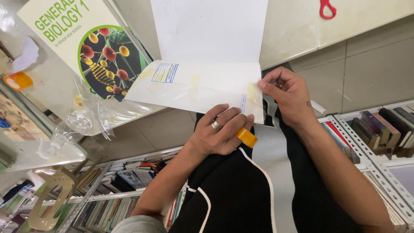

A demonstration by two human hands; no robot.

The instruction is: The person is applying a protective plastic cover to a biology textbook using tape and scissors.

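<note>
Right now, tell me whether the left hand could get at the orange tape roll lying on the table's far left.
Probably yes. The left hand already holds a small tape roll, but the orange tape roll lies uncovered beyond the biology book; crumpled clear plastic sits nearer.

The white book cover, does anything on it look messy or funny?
A little. The white cover carries yellowish tape strips stuck at uneven spots, and crumpled clear plastic wrap spills off the table edge beside the biology book.
</note>
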